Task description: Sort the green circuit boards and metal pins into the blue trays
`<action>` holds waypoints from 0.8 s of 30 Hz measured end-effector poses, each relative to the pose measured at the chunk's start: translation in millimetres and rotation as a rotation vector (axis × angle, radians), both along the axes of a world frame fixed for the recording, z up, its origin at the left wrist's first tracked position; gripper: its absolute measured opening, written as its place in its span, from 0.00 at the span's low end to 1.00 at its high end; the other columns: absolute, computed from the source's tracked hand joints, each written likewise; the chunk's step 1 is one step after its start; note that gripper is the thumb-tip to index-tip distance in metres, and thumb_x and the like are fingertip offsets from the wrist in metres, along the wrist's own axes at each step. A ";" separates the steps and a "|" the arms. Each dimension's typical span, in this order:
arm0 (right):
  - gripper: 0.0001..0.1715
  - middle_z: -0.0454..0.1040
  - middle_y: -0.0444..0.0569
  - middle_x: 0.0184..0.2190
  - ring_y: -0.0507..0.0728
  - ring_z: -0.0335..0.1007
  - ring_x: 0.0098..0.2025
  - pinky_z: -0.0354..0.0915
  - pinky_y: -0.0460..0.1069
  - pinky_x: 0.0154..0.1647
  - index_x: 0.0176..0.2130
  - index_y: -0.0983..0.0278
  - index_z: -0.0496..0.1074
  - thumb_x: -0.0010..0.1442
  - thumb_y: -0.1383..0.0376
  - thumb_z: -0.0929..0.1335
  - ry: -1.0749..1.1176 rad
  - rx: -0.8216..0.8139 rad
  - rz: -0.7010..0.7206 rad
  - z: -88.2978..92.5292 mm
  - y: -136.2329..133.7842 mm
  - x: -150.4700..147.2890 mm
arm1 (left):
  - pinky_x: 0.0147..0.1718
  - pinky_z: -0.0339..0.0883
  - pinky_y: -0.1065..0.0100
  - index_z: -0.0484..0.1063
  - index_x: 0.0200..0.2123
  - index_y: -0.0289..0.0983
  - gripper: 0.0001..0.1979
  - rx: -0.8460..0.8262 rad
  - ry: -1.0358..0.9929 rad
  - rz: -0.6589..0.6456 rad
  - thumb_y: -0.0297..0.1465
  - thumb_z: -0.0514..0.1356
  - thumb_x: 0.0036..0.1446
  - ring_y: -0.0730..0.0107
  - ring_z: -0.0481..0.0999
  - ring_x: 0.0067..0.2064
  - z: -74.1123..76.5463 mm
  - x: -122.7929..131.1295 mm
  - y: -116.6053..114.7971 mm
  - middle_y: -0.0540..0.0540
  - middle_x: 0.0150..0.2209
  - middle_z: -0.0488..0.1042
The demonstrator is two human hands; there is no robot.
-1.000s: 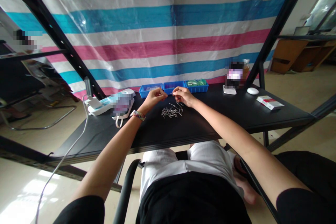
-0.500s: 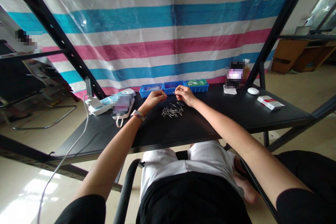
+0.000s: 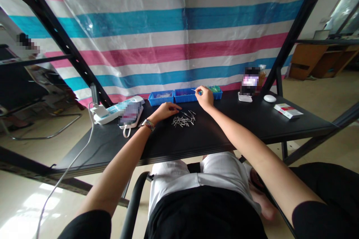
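Note:
A loose pile of thin silver metal pins [image 3: 183, 120] lies on the black table. My left hand [image 3: 166, 111] reaches low over the table at the pile's left edge, its thumb and forefinger slightly apart with nothing visible in them. Farther back, my right hand [image 3: 205, 98] pinches a thin metal pin [image 3: 193, 89] that points left above the middle blue bin [image 3: 185, 99]. The right blue bin [image 3: 217, 95], with green packets in it, is partly hidden behind this hand. In the left blue bin [image 3: 161, 101] are clear, whitish items.
On the left of the table [image 3: 117, 149] are a white power strip [image 3: 136, 100] and a phone-like device [image 3: 130, 114] with a strap. A blurred device on a stand [image 3: 245, 98], a white mouse [image 3: 270, 98] and a white-red box [image 3: 288, 111] stand right. A striped sheet [image 3: 179, 37] hangs behind.
My hands have moved apart. The right one went right and slightly up, carrying the metal pin to the middle bin; the left one came down toward the pile.

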State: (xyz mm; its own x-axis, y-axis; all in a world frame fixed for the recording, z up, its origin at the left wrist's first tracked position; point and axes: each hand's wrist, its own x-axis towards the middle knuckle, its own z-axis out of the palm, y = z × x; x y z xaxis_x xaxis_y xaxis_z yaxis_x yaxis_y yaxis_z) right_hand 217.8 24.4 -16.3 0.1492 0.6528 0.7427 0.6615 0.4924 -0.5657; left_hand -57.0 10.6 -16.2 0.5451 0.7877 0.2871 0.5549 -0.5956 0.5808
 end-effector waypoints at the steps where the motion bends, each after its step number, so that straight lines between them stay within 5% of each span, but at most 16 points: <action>1: 0.08 0.83 0.51 0.39 0.61 0.77 0.42 0.70 0.53 0.47 0.36 0.60 0.78 0.64 0.68 0.68 -0.006 -0.015 -0.005 0.0 0.8 -0.1 | 0.41 0.71 0.62 0.89 0.46 0.41 0.18 0.023 0.006 0.009 0.41 0.67 0.57 0.63 0.78 0.36 -1.2 1.8 -0.7 0.45 0.35 0.84; 7: 0.11 0.85 0.51 0.43 0.62 0.80 0.46 0.72 0.54 0.52 0.39 0.59 0.82 0.67 0.68 0.68 -0.010 -0.142 0.030 -5.5 5.1 -3.5 | 0.42 0.71 0.62 0.89 0.41 0.41 0.16 0.054 -0.012 -0.010 0.44 0.68 0.57 0.60 0.80 0.39 -4.4 8.4 -2.3 0.43 0.38 0.85; 13: 0.13 0.83 0.52 0.45 0.62 0.76 0.45 0.69 0.55 0.54 0.39 0.59 0.81 0.63 0.73 0.68 -0.035 -0.084 0.192 -4.8 -6.3 -4.8 | 0.39 0.70 0.63 0.85 0.34 0.41 0.12 0.038 -0.035 -0.034 0.42 0.67 0.55 0.61 0.79 0.36 -8.0 5.8 1.9 0.45 0.35 0.84; 19: 0.07 0.81 0.47 0.36 0.55 0.66 0.30 0.65 0.50 0.40 0.33 0.60 0.79 0.61 0.69 0.70 -0.054 -0.147 0.416 -1.4 -22.6 -20.8 | 0.33 0.66 0.67 0.80 0.34 0.38 0.11 -0.024 -0.221 0.056 0.39 0.68 0.53 0.68 0.73 0.31 -6.0 7.8 1.3 0.47 0.30 0.79; 24: 0.09 0.78 0.44 0.28 0.53 0.65 0.27 0.59 0.48 0.31 0.28 0.62 0.77 0.60 0.63 0.72 0.051 -0.269 0.577 -3.5 -26.5 -34.4 | 0.36 0.67 0.67 0.77 0.32 0.37 0.15 -0.077 -0.398 0.061 0.43 0.70 0.52 0.69 0.73 0.34 7.0 13.8 -7.2 0.47 0.31 0.78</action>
